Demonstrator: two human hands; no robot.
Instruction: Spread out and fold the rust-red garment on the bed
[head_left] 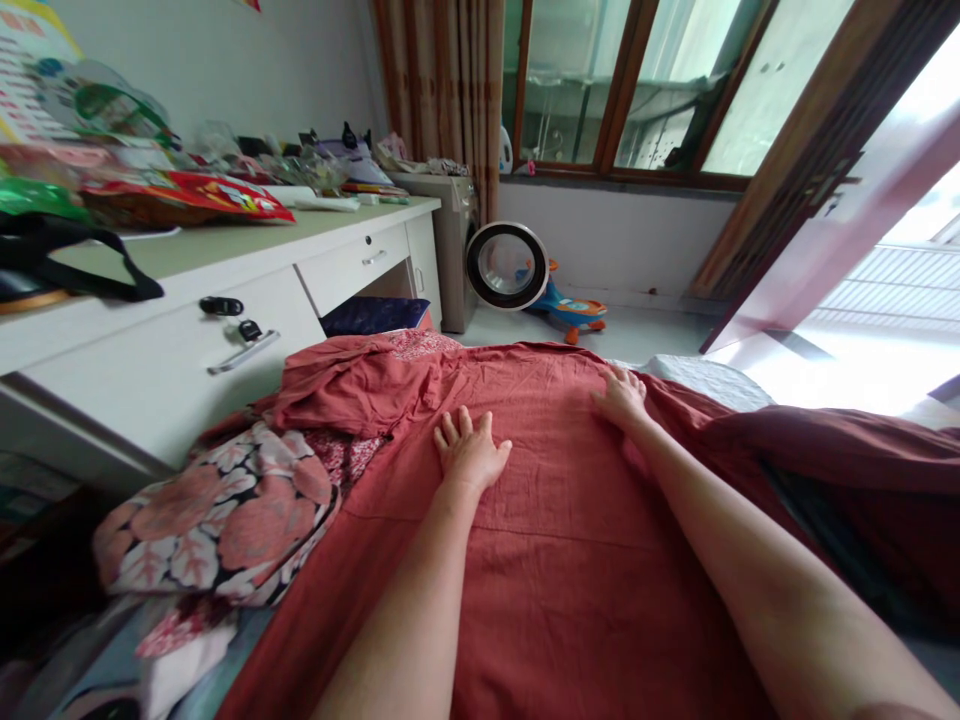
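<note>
A large piece of rust-red cloth (555,590), probably a garment, is spread out in front of me, with a seam running across it and light wrinkles. My left hand (469,450) rests on its middle, fingers spread and palm down. Farther off, my right hand (622,398) lies near the cloth's far right edge with its fingers stretched out. Neither hand holds anything that I can see. On the left a bunched part of the red cloth (360,390) overlaps a floral-patterned cloth (225,510). Darker red folds (840,450) lie to the right.
A white desk (255,250) with drawers runs along the left, carrying a red snack bag (202,196) and clutter. Beyond it stands a washing machine with its round door (508,266) swung out. A blue-orange ride-on toy (574,308) sits on the floor. An open door (810,200) is at right.
</note>
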